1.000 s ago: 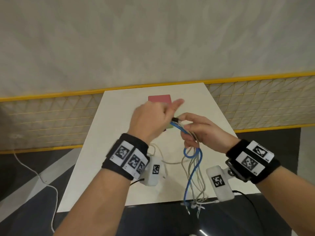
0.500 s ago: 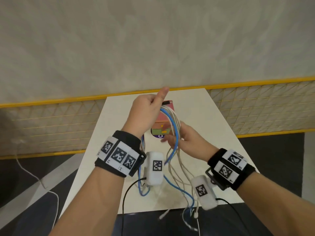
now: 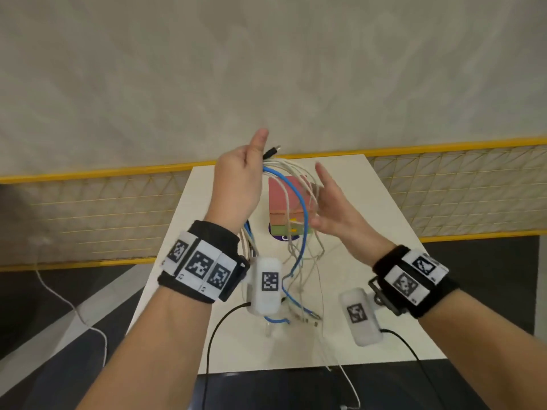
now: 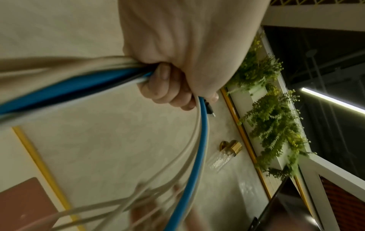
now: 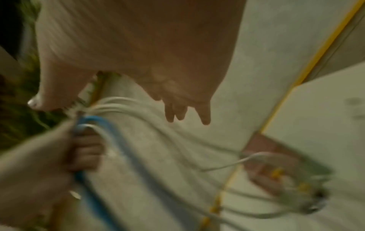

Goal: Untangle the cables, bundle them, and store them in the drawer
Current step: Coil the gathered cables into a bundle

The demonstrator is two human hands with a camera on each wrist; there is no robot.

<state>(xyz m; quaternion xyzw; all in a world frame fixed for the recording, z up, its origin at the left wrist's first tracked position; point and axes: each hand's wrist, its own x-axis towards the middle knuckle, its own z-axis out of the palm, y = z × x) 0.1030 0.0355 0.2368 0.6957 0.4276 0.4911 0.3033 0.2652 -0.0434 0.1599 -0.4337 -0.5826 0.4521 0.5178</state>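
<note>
One blue cable [image 3: 299,208], two hands [image 3: 236,184].

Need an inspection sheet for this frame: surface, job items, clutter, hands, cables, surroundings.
Surface: white table, bare patches visible.
Job's things: cable bundle of one blue cable and several whitish ones, lifted above the table, loose ends trailing onto it; small drawer box with pink top, drawers look closed.
Clutter: nothing seen beyond the above.
Hands: left hand grips the bundle, a dark plug sticking out; right hand open beside the hanging loops, contact unclear.
Cables: black wrist-camera leads; white cord on floor.
Surroundings: pale wall, yellow trim, plants in planters.
</note>
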